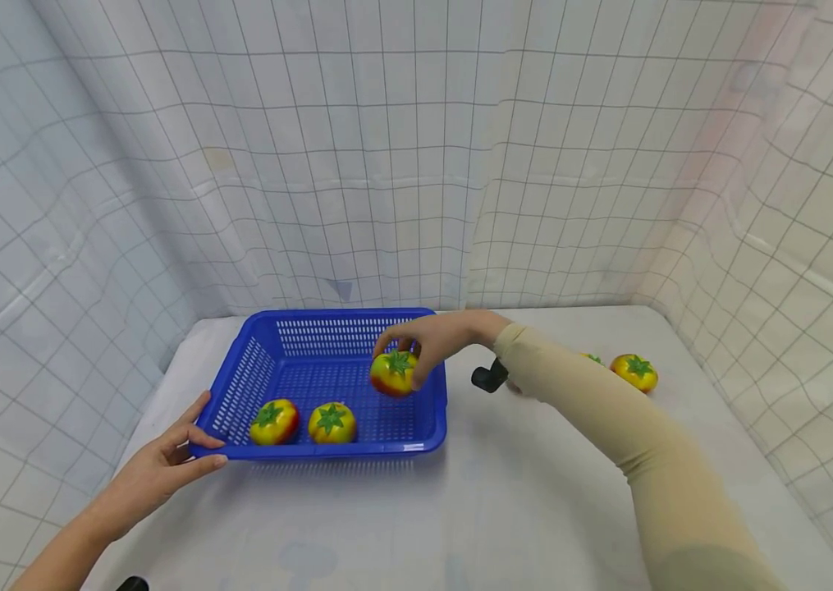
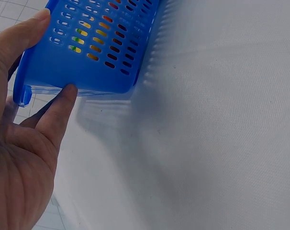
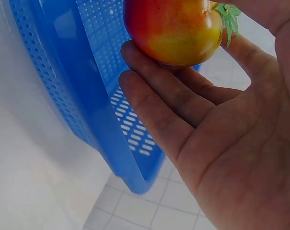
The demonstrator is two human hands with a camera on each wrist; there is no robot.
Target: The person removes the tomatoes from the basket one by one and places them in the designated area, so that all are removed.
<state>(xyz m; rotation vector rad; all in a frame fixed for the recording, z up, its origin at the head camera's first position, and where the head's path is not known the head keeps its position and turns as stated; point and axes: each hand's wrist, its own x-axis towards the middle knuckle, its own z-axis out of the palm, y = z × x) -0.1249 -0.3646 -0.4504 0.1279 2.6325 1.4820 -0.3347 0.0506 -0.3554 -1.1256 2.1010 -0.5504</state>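
My right hand (image 1: 434, 335) holds a yellow-and-red tomato (image 1: 392, 374) with a green leafy top, over the right part of a blue plastic basket (image 1: 327, 313). In the right wrist view the fingers (image 3: 159, 103) curve along one side of this tomato (image 3: 176, 31), beside the basket's wall (image 3: 73, 62). At the basket's near left corner, my left hand (image 1: 157, 472) grips the rim between thumb and fingers. Its grip on the basket (image 2: 87, 67) also shows in the left wrist view. Two similar tomatoes, one (image 1: 274, 422) left of the other (image 1: 332, 423), lie inside along the near wall.
Right of the basket, a tomato (image 1: 634, 373) lies on the white-covered table (image 1: 519, 509). Another tomato (image 1: 593, 359) is mostly hidden behind the right sleeve (image 1: 586, 402). White grid-patterned curtains (image 1: 416, 164) surround the table at the back and sides.
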